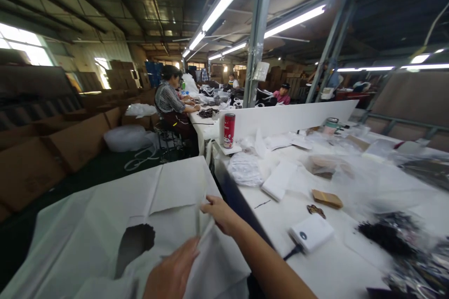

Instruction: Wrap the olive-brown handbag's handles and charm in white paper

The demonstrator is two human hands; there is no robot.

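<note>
A large white sheet (105,205), creased and paper-like, spreads across the lower left in front of me. It has a ragged hole (135,245) with dark grey showing through, and a torn or folded flap above that. My right hand (219,212) pinches the sheet's folded edge between thumb and fingers. Lower down, my left hand (173,268) is closed at the same fold, its fingers pressed together against the material; its thumb side is partly hidden and slightly blurred.
To the right, a white table (259,210) bears a red can (229,131), a white box with a cable (311,232), a brown packet (327,198), plastic bags and a dark tangled pile (386,238). Cardboard boxes (80,142) stand left. A seated person (170,98) works beyond.
</note>
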